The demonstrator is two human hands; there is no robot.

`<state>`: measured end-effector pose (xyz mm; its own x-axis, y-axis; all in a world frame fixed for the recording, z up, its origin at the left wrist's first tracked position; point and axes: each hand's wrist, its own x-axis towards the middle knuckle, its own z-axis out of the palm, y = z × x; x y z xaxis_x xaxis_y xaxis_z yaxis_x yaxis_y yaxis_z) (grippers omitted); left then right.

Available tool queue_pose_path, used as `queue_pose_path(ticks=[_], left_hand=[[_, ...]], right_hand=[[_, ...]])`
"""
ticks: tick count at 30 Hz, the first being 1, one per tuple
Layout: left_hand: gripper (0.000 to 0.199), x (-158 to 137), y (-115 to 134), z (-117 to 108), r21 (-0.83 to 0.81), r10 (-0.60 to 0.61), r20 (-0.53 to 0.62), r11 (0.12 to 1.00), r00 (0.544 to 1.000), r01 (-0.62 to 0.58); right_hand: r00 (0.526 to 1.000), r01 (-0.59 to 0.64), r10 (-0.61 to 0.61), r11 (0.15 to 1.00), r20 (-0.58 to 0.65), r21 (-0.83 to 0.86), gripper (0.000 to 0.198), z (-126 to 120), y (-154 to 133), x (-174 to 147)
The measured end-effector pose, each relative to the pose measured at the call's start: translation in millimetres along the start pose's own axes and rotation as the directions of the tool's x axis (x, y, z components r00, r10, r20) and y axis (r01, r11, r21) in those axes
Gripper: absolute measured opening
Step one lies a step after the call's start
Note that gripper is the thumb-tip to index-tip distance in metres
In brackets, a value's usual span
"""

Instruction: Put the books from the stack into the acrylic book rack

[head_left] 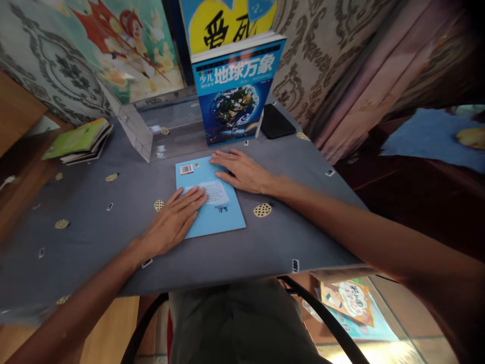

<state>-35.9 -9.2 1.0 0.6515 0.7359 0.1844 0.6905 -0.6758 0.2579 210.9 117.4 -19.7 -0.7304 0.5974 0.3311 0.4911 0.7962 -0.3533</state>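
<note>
A thin light-blue book (227, 215) lies closed on the grey tablecloth in front of me, its barcode side up. My left hand (178, 217) rests flat across the book's left edge, fingers stretched out over a pale text patch. On the upper right edge of the cover lies my right hand (242, 171), its fingers extended and slightly apart. Just beyond it, a blue book with a globe on its cover (237, 101) stands upright inside a clear acrylic holder (146, 139).
A stack of thin books with a green cover (78, 140) lies at the back left. Behind the globe book's right side is a black tablet-like slab (278, 121). More booklets (350, 303) lie low on the right, below the table edge. A pink curtain (359, 76) hangs at the right.
</note>
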Motion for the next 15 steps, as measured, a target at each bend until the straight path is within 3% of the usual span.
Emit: queue_pose_path(ticks=[3, 6, 8, 15], left_hand=[[0.048, -6.8, -2.7, 1.4, 0.012, -0.067, -0.050, 0.998, 0.997, 0.068], [0.050, -8.6, -4.8, 2.3, -0.004, -0.053, -0.039, 0.999, 0.998, 0.053], [0.050, -8.7, -6.0, 3.2, -0.006, -0.050, -0.029, 0.999, 0.998, 0.050], [0.048, -8.8, -5.6, 8.0, 0.008, -0.061, -0.079, 0.998, 0.995, 0.062]], right_hand=[[0.987, 0.137, -0.139, 0.990, -0.079, -0.027, 0.035, 2.1, -48.8, -4.5], [0.920, 0.375, -0.376, 0.926, -0.109, -0.037, 0.030, 7.0, -100.6, -20.1], [0.896, 0.429, -0.433, 0.901, -0.096, -0.056, 0.027, 10.8, -120.8, -35.7], [0.914, 0.371, -0.367, 0.929, -0.171, -0.006, 0.021, 0.6, -109.6, -86.4]])
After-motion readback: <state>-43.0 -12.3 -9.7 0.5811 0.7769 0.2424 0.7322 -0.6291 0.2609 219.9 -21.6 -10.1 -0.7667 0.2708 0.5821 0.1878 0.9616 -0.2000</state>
